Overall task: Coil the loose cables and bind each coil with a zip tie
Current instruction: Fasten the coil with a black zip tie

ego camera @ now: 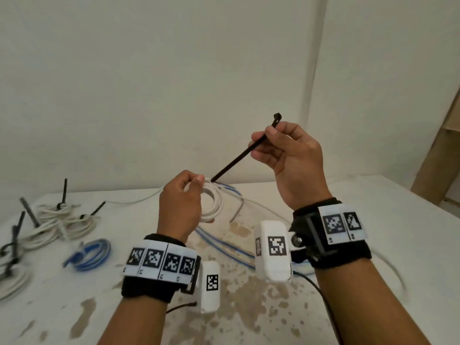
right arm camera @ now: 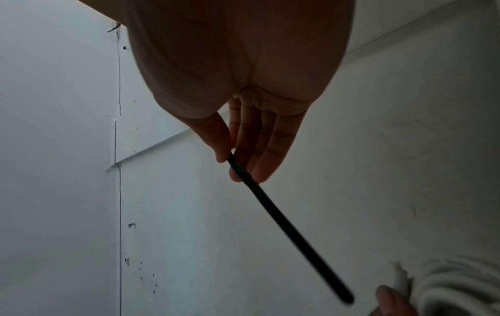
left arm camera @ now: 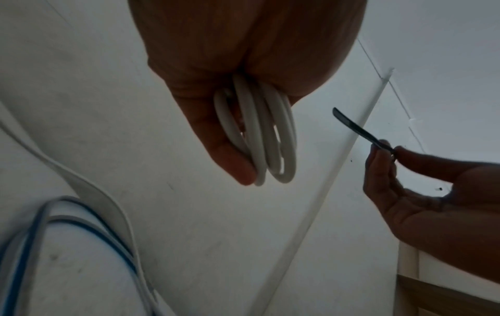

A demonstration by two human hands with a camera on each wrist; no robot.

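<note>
My left hand point(ego camera: 184, 195) grips a coil of white cable point(ego camera: 214, 205) held above the table; in the left wrist view the coil's loops point(left arm camera: 268, 136) run between my thumb and fingers. My right hand point(ego camera: 281, 150) is raised to the right and pinches a black zip tie point(ego camera: 239, 158) near its head end. The tie slants down-left, its free tip close to the top of the coil by my left thumb. In the right wrist view the zip tie point(right arm camera: 286, 226) points toward the coil point(right arm camera: 454, 286) at the lower right.
Several white coils bound with black ties point(ego camera: 59, 220) lie at the table's left, with a bound blue coil point(ego camera: 92, 255) beside them. Loose blue and white cables point(ego camera: 224, 245) trail across the stained white table point(ego camera: 249, 307). A white wall stands close behind; wooden furniture point(ego camera: 443, 155) is at the right.
</note>
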